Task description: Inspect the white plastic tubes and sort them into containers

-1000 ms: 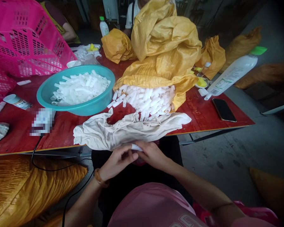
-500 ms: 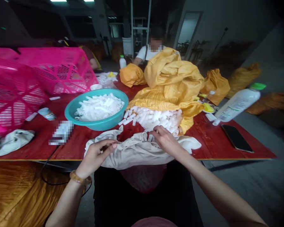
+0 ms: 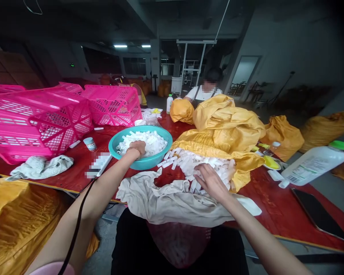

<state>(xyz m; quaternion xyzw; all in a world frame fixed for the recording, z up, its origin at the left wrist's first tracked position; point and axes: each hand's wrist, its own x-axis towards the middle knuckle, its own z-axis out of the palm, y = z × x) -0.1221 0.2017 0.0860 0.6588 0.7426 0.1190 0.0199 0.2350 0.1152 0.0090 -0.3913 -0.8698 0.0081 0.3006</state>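
Observation:
My left hand (image 3: 138, 148) is inside the teal basin (image 3: 140, 164), on top of a heap of short white plastic tubes (image 3: 156, 142). Its fingers are curled down, and whatever they hold is hidden. Over the pile of white tubes (image 3: 186, 162) that spills from the yellow woven sack (image 3: 229, 118), my right hand (image 3: 211, 179) has its fingers stretched and apart. No tube shows in it. A crumpled grey-beige cloth (image 3: 166, 200) lies along the table edge, below both hands.
Pink plastic baskets (image 3: 46, 118) stand at the left, near a small white jar (image 3: 90, 144) and a grey cloth (image 3: 40, 167). On the right are a large white bottle (image 3: 312, 166) and a black phone (image 3: 321, 214). A person (image 3: 205, 91) sits across the red table (image 3: 275, 202).
My left hand has moved from the cloth forward into the teal basin. My right hand has shifted onto the tube pile and its fingers have spread. The camera view has tilted up.

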